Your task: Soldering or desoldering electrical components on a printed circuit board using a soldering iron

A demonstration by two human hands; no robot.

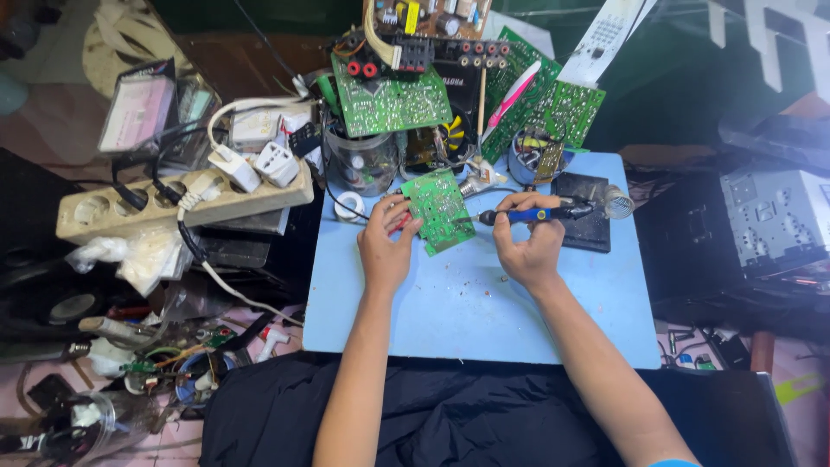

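My left hand (pixel 386 245) holds a small green circuit board (pixel 439 207) tilted up off the light blue work surface (pixel 467 303). My right hand (pixel 529 246) grips a soldering iron with a blue handle (pixel 532 214), lying across from right to left. Its metal tip touches the right edge of the board. Small bits of debris dot the surface below the board.
Larger green circuit boards (pixel 393 99) and electronic parts are piled at the back. A beige power strip (pixel 177 203) with plugs lies left. A dark stand with a wire coil (pixel 596 212) sits right, a grey metal chassis (pixel 774 220) further right. Black cloth (pixel 484 415) covers my lap.
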